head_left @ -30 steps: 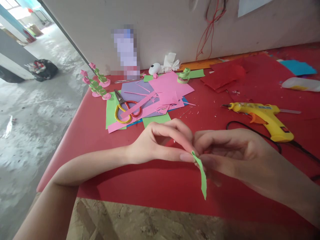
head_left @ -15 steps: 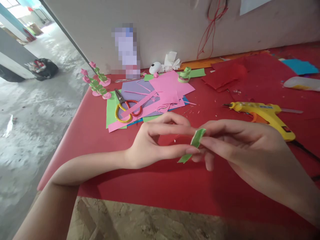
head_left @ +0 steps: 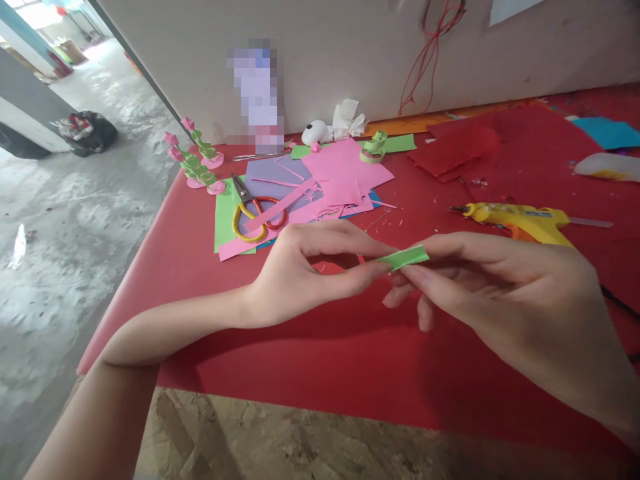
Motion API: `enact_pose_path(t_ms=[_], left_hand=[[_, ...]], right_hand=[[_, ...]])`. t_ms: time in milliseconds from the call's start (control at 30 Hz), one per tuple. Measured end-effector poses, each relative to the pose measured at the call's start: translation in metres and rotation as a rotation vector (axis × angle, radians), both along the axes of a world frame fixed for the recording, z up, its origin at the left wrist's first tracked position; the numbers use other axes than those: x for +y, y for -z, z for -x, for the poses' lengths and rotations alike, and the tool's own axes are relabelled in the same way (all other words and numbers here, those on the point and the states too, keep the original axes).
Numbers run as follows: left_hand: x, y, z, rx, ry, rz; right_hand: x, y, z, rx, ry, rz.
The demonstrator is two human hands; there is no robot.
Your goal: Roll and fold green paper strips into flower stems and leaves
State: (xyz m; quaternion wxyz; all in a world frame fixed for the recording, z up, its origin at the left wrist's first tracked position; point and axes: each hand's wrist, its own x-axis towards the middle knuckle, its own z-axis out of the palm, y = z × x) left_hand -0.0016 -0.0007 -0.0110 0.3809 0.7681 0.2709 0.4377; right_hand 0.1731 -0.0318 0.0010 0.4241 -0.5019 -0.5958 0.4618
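Note:
A short green paper strip (head_left: 407, 257) is held between both hands above the red tabletop (head_left: 300, 360). My left hand (head_left: 320, 267) pinches its left end between thumb and fingers. On the other side, my right hand (head_left: 480, 280) has thumb and forefinger closed on the strip's right part, its other fingers loosely bent. Beyond the hands lie scissors (head_left: 255, 213) with yellow and red handles, resting on pink paper (head_left: 345, 167) and purple paper (head_left: 267, 175). A yellow glue gun (head_left: 520, 217) lies on its side, partly behind my right hand.
Small paper flowers (head_left: 195, 163) with pink tops stand at the table's left edge. A curled green strip (head_left: 374, 147), a white ball (head_left: 316, 132) with a black dot and crumpled tissue (head_left: 347, 120) sit near the wall. Red sheets (head_left: 455, 147) and a white bottle (head_left: 607, 165) are at right.
The green strip has turned from a steep slant to nearly level, and its lower end no longer hangs below my left thumb. Both hands have risen slightly.

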Motion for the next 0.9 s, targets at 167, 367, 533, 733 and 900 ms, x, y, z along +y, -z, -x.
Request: enact_pose_path(t_ms=[167,367,533,733,900], left_hand=[[-0.001,-0.001,0.002,0.027,0.006,-0.007],[0.008,0.001,0.009,-0.067,0.317,0.211],[0.012,-0.001,0.012,0.027,0.375,0.016],[0.010,-0.009,0.009,0.122,0.287,-0.312],[0.014,-0.010,0.009,0.192,0.277,-0.512]], right_hand=[[0.000,0.004,-0.003,-0.065,-0.025,-0.017],[-0.005,0.009,-0.012,0.065,-0.017,0.022],[-0.001,0.008,-0.012,0.195,-0.031,0.077],[-0.001,0.007,-0.013,0.173,-0.058,0.167],[-0.001,0.007,-0.015,0.183,-0.082,0.261]])
